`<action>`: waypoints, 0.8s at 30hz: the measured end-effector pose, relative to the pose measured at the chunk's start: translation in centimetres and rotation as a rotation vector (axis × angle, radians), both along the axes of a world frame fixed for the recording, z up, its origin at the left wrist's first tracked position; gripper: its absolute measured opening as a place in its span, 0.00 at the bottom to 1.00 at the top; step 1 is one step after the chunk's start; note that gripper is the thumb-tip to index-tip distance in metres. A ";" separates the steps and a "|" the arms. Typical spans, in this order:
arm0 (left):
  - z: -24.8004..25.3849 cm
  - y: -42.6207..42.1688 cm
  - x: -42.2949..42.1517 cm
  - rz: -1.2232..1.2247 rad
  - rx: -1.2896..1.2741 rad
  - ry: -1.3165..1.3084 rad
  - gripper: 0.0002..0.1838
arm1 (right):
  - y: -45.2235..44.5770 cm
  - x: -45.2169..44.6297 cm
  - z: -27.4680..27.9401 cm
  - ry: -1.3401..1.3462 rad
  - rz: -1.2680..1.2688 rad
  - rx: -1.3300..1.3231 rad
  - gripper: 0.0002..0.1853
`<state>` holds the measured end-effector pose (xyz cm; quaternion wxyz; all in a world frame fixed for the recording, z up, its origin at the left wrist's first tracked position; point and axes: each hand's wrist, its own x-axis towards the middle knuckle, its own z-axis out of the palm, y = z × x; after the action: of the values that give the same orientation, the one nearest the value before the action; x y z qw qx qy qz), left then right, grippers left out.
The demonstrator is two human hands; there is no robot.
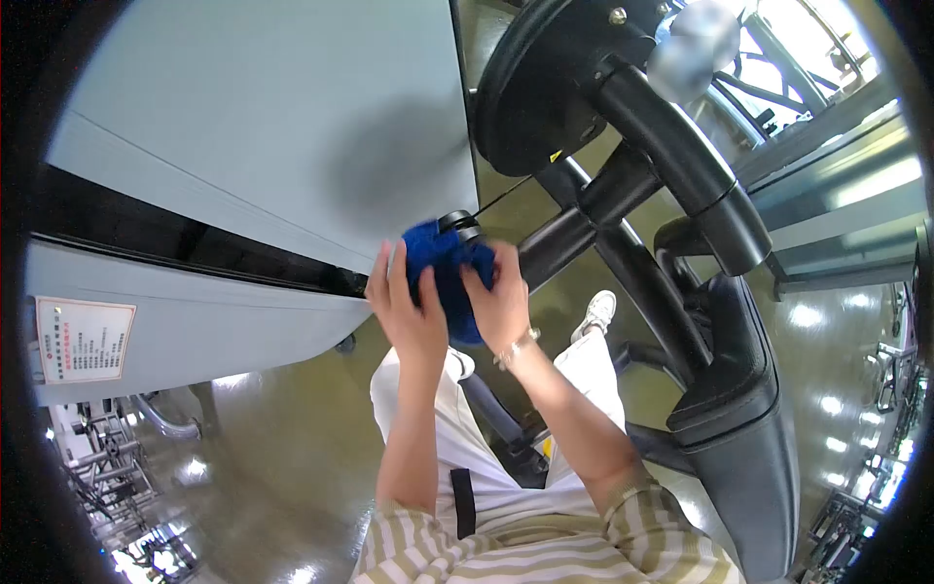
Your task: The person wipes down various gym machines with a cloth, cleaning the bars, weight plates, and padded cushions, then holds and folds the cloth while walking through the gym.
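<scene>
A blue cloth (454, 292) is bunched between my two hands, in front of the grey machine housing. My left hand (404, 310) presses on its left side with the fingers curved over it. On the right side, my right hand (504, 304) grips the cloth between thumb and fingers, with a bracelet at that wrist. Black round fittings (459, 224) stick out above the cloth, close to a thin dark cable (504, 197). The cloth hides whatever part of the fittings lies beneath it.
A grey machine panel (263, 127) fills the upper left, with a printed notice (86, 339) below. To the right stand a black round disc (545, 97), thick black frame tubes (671, 136) and a padded seat (735, 389). Other gym machines stand farther off on the shiny floor (282, 457).
</scene>
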<state>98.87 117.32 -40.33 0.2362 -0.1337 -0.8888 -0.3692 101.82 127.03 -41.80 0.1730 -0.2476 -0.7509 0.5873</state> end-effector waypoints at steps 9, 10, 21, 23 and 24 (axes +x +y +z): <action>-10.0 1.0 -7.9 -0.176 -0.306 0.018 0.20 | -0.4 -6.1 -5.3 0.179 0.322 0.674 0.27; -10.0 0.9 -8.5 -0.217 -0.222 -0.034 0.18 | 0.1 -7.1 -5.5 0.217 0.327 0.666 0.27; -5.5 6.3 -12.3 -0.355 -0.721 -0.315 0.11 | 2.7 -9.4 -7.4 0.309 -0.045 0.356 0.17; -7.3 7.8 -12.2 -0.257 -0.562 -0.188 0.20 | 2.9 -7.4 -7.0 0.285 -0.112 0.293 0.18; -7.8 8.1 -12.1 -0.250 -0.577 -0.197 0.21 | 2.9 -6.4 -6.6 0.230 -0.098 0.303 0.19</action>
<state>86.76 125.38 -48.17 0.0544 -0.2668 -0.9521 -0.1394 95.44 129.97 -48.36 0.3213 -0.1861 -0.7931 0.4828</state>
